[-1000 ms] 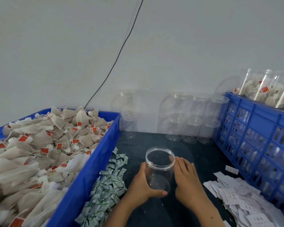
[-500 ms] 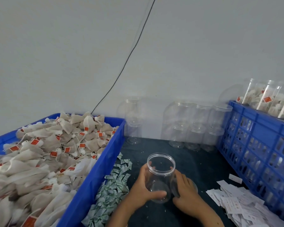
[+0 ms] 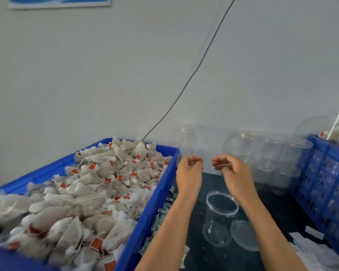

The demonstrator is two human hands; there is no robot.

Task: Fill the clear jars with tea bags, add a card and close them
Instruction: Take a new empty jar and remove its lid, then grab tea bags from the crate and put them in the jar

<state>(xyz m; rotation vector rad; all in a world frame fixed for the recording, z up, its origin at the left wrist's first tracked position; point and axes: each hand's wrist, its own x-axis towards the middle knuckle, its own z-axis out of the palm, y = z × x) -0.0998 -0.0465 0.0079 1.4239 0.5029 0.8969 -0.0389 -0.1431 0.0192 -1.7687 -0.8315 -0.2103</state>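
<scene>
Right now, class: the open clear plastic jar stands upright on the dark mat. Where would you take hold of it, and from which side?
Take the open clear plastic jar round its smooth cylindrical wall, just below the ribbed rim, probably with the left hand coming from the left. Its mouth must stay free for tea bags, and the round clear lid lies close on its right.

Dark table (image 3: 278, 210): open jar (image 3: 220, 218) below right hand (image 3: 234, 173), lid (image 3: 243, 234) beside it; sachets (image 3: 162, 218) under left forearm; bin (image 3: 145, 212) left of left hand (image 3: 189, 171).
</scene>
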